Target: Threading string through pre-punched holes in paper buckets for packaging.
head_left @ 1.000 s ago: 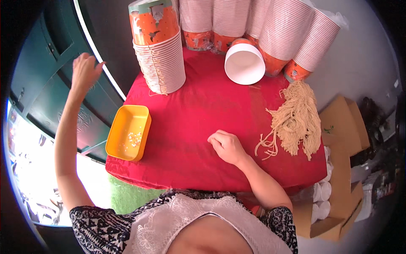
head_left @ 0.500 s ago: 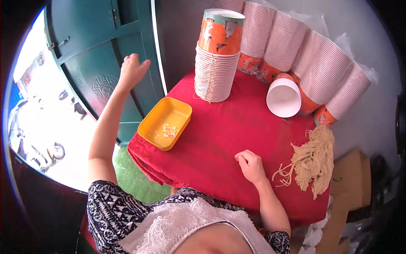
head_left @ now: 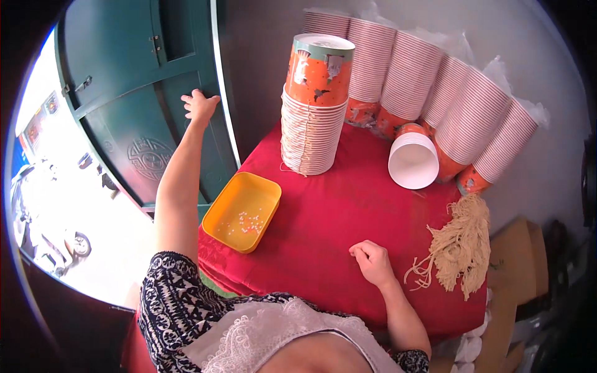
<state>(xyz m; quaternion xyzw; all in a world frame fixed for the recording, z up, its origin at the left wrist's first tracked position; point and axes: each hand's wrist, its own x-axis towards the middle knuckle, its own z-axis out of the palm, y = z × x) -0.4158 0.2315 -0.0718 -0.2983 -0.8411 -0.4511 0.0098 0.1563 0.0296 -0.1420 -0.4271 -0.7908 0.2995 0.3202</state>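
My left hand (head_left: 200,108) reaches out in front of the green door, its fingers spread and nothing in them. Whether it touches the door I cannot tell. My right hand (head_left: 373,264) rests on the red cloth (head_left: 323,242), fingers curled and thumb pressed against them; whatever is inside is hidden. A yellow bin (head_left: 214,199) with small white and orange bits in its bottom stands at the table's left. Behind it rises a tall stack of paper buckets (head_left: 314,133), orange at the top, with string hanging down its side. A bundle of beige strings (head_left: 463,245) lies right of my right hand.
Several tall stacks of paper buckets (head_left: 407,74) in plastic stand along the back wall. One bucket (head_left: 413,163) lies on its side, mouth toward me. The green door (head_left: 124,118) stands at the left, with motorbikes outside. Cardboard (head_left: 522,261) stands at the right.
My left arm has stretched farther out and its fingers have spread. My right hand stays on the cloth. The view has tilted up, so the table sits lower.
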